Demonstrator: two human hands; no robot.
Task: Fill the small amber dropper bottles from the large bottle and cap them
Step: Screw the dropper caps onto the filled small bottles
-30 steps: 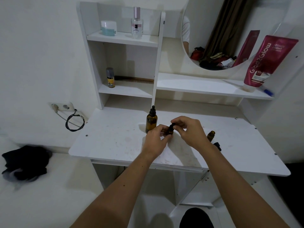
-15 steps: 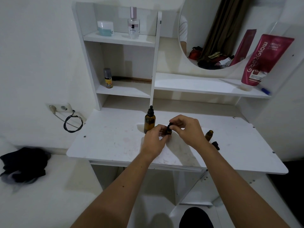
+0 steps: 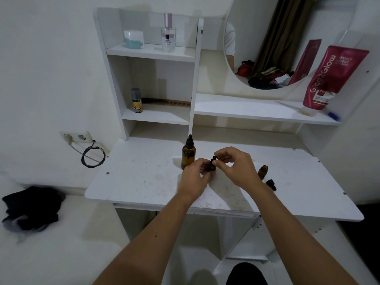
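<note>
A small amber dropper bottle (image 3: 211,168) is gripped low by the left hand (image 3: 195,177) just in front of the large amber bottle (image 3: 188,154), steadied, it seems, so that its black dropper cap (image 3: 213,159) can be turned. That cap is pinched by the fingertips of the right hand (image 3: 236,167). Right of the large bottle, beyond the right hand, an uncapped small bottle (image 3: 262,171) and a loose dropper cap (image 3: 271,184) are left on the scuffed white vanity top (image 3: 133,177), under shelves and a round mirror (image 3: 287,42).

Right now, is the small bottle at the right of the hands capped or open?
Open. The small bottle stands upright with a bare neck, and its black dropper cap lies beside it on the table.
</note>
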